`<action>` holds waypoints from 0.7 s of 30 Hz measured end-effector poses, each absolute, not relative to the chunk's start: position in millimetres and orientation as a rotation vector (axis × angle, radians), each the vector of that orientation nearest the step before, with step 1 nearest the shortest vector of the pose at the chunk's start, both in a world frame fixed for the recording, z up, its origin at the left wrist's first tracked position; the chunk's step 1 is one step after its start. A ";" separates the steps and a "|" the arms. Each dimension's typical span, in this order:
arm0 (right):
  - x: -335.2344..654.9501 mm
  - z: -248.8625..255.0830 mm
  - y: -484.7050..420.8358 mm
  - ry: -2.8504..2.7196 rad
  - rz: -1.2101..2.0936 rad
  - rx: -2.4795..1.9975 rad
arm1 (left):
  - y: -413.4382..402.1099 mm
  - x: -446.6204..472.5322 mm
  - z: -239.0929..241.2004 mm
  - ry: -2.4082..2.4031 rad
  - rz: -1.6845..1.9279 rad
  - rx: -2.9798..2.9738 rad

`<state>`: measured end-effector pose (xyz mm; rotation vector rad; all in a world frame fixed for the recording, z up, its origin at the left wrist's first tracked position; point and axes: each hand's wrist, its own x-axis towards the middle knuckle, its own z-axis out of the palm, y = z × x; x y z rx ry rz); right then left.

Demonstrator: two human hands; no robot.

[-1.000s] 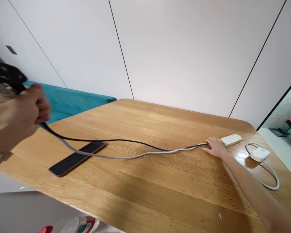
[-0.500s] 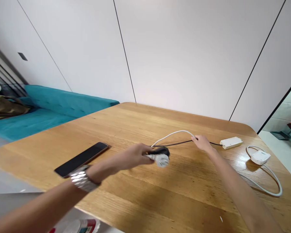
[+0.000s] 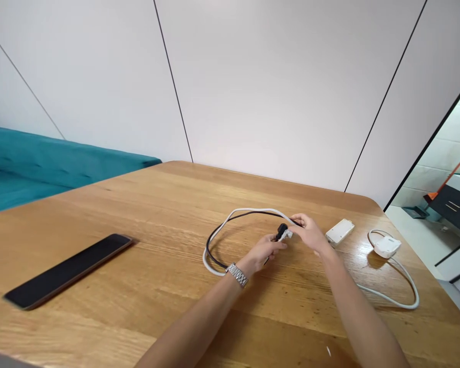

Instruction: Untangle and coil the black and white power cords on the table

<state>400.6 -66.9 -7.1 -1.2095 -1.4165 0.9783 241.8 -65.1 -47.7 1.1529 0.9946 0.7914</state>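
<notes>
My left hand [image 3: 265, 251], with a metal watch on its wrist, is closed on a black plug [image 3: 281, 230] and a white plug [image 3: 287, 234] held together. Close beside it, my right hand [image 3: 308, 234] has its fingers closed on the white cable [image 3: 249, 209] and the black cable [image 3: 213, 259]. Both cables run side by side in a wide loop to the left of my hands. A white rectangular power adapter [image 3: 340, 231] lies just right of my right hand. Farther right is a rounded white adapter [image 3: 387, 247] with a white cord [image 3: 412, 291].
A dark phone [image 3: 69, 270] lies on the left of the wooden table [image 3: 157, 194]. Behind the table stands a white panelled wall [image 3: 260, 92], with a teal sofa [image 3: 69, 166] at left. An orange-handled broom [image 3: 448, 176] shows through the doorway at right.
My left hand has moved right with the plugs, up to my right hand. The cables now form a loop at left. The rectangular adapter has turned and lies nearer my right hand.
</notes>
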 end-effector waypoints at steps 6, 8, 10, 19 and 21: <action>376.6 -14.0 -79.8 -1.016 1.141 -1.054 | -64.1 280.2 -45.3 0.787 0.892 1.076; 371.0 -15.3 -82.4 -0.883 1.160 -1.020 | -64.3 297.8 -43.3 0.887 1.009 1.031; 368.7 -14.8 -83.8 -0.740 1.163 -0.937 | -61.9 311.8 -38.1 0.920 1.128 1.019; 382.1 -20.6 -75.0 -0.596 1.256 -0.942 | -44.9 302.0 -8.3 0.908 1.375 0.931; 380.9 -21.9 -74.9 -0.663 1.350 -0.946 | -50.2 299.2 -6.9 0.905 1.320 1.023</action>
